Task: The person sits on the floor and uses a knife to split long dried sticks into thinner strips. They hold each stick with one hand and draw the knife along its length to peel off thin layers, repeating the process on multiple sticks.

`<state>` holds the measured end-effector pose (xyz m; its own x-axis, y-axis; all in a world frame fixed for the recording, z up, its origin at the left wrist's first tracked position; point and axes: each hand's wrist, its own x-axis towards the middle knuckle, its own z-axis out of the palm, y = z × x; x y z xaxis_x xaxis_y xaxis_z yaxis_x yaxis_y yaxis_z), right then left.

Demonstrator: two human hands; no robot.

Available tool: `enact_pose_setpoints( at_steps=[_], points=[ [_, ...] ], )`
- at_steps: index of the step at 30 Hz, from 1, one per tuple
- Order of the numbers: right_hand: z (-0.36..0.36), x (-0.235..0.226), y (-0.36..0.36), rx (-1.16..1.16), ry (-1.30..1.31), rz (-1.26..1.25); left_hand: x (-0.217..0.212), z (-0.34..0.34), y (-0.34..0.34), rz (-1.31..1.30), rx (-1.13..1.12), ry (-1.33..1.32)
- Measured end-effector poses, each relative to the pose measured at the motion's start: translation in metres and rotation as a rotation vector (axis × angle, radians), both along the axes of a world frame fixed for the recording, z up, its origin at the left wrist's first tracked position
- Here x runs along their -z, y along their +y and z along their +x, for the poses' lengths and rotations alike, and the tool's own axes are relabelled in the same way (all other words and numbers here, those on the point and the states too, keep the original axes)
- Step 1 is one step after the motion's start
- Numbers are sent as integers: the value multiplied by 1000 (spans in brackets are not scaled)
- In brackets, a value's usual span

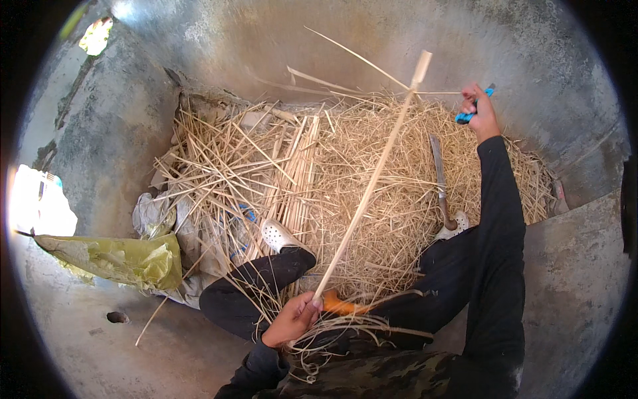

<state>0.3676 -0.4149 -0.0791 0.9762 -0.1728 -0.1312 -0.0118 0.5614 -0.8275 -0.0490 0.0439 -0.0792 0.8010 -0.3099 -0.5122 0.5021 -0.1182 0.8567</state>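
My left hand point(292, 322) is closed round the near end of a long pale bamboo strip point(367, 196), which slants up and away to the right. At its far end the strip is blurred, and thin slivers branch off there. Out at the far right, my right hand point(484, 118) is closed round a blue and black handled tool point(463, 118), perhaps a utility knife; its blade does not show clearly. One thin sliver reaches from the strip's far end toward this hand. Curly shavings point(359, 326) lie across my lap, beside an orange object point(342, 304), partly hidden.
Shavings point(372, 146) cover much of the floor. A long-bladed knife with a curved wooden handle point(444, 213) lies near my right shoe. Straight strips point(296, 179) lie bundled beside a tangled heap of strips point(212, 159). Concrete walls point(372, 46) stand around; a yellow-green sack point(126, 259) sits left.
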Motion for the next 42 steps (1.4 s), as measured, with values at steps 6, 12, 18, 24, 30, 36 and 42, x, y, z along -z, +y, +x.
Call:
enact_pose_setpoints(
  at_steps=[6,12,18,24,30,36,42],
  points=[
    [-102,11,118,-253,264,-446,22,41,-24,-8,-267,-65],
    [-199,20,208,-549,-551,-1620,29,85,-35,-3,-278,-240],
    [-211,10,225,-539,-737,-1708,11,80,-47,78,-244,-328],
    [-181,12,211,-292,-741,-1735,-10,70,-50,185,-207,-389],
    [-186,16,218,-271,-756,-1683,-14,62,-39,301,-89,-469],
    [-194,20,212,-299,-748,-1672,-17,57,-36,185,-50,-392],
    [-181,16,201,-212,-894,-1679,-28,43,-37,122,-19,-303]
  ],
)
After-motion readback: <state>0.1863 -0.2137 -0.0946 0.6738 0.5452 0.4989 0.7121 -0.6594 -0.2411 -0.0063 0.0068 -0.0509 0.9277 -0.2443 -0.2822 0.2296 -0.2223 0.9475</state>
